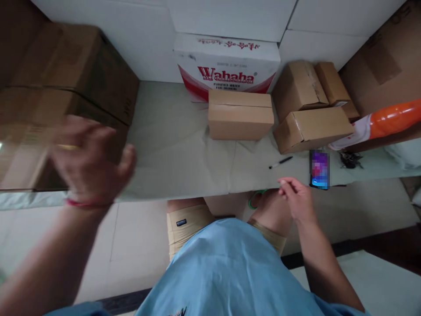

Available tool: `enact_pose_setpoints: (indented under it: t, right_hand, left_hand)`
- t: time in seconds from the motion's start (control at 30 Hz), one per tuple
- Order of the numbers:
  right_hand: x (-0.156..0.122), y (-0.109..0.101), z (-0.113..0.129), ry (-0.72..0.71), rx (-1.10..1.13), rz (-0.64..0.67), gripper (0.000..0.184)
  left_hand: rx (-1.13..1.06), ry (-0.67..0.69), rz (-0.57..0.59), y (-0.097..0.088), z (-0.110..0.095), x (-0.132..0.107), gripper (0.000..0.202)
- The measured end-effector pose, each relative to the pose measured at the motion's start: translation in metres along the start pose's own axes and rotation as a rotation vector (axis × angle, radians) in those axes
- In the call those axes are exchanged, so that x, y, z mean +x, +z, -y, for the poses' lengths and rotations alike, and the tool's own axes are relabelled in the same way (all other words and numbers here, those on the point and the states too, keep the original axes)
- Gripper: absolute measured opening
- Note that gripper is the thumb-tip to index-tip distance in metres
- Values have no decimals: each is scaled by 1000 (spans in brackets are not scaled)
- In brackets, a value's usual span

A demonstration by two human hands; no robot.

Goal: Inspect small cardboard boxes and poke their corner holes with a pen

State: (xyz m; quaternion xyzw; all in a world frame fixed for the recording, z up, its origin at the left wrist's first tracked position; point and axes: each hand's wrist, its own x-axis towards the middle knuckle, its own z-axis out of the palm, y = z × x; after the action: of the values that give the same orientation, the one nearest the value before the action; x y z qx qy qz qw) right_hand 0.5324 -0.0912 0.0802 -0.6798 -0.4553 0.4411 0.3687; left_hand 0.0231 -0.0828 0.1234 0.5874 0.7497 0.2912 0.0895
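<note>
Stacked cartons [55, 72] stand at the table's [174, 145] far left. Left hand [90, 160], blurred, is before them, thumb spread, grasping nothing; contact cannot be determined. Right hand [297, 197], fingers loosely bent, unloaded, is near the pen [280, 162].

A light-blue cloth shirt [226, 259] with dark print [179, 312] tops beige fabric shorts [189, 215] bearing a small dark rectangular patch [181, 222]. The left hand [88, 160] wears a thin gold-coloured ring [66, 147]; its wrist, a narrow red cord [87, 203].
</note>
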Motion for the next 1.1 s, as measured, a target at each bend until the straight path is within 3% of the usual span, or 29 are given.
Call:
enact_pose_setpoints:
  t: [0.07,0.1,0.2,0.23,0.3,0.37,0.47,0.53,0.63,0.73,0.87,1.0,1.1]
  right_hand:
    - [16,-28,18,-99,-66,-176,35]
    - [27,-43,29,-167,-106,-263,33]
    - [69,-88,63,-407,-304,-443,30]
    - [85,-100,73,-472,-410,-451,31]
    - [115,-114,89,-559,-696,-320,44]
    - [141,-115,100,-648,-984,-84,72]
    - [174,-100,113,-755,-1271,229,114]
    - [194,-87,122,-770,-1375,366,126]
    - [221,-74,134,-744,-1466,485,129]
    - [231,-69,136,-701,-1437,508,130]
    - [219,-70,128,-784,-1386,434,124]
    - [190,-80,130,-820,-1477,313,118]
    - [146,-85,143,-877,-1489,187,120]
  left_hand:
    - [80,195,112,45,-4,-25,54]
    - [75,198,143,68,-5,-35,51]
    - [91,-2,184,125,-8,-54,55]
    - [139,-50,169,137,-9,-57,60]
    - [222,-79,165,151,-11,-60,67]
    - [260,-72,179,153,-11,-61,68]
    - [270,-70,182,150,-10,-61,67]
    - [271,-65,170,149,-9,-61,67]
    - [254,-61,141,152,-7,-61,67]
    - [223,-64,124,153,-6,-61,65]
    - [193,-66,117,153,-7,-61,65]
    - [182,-56,109,153,-6,-61,66]
    - [159,-45,91,154,-5,-62,65]
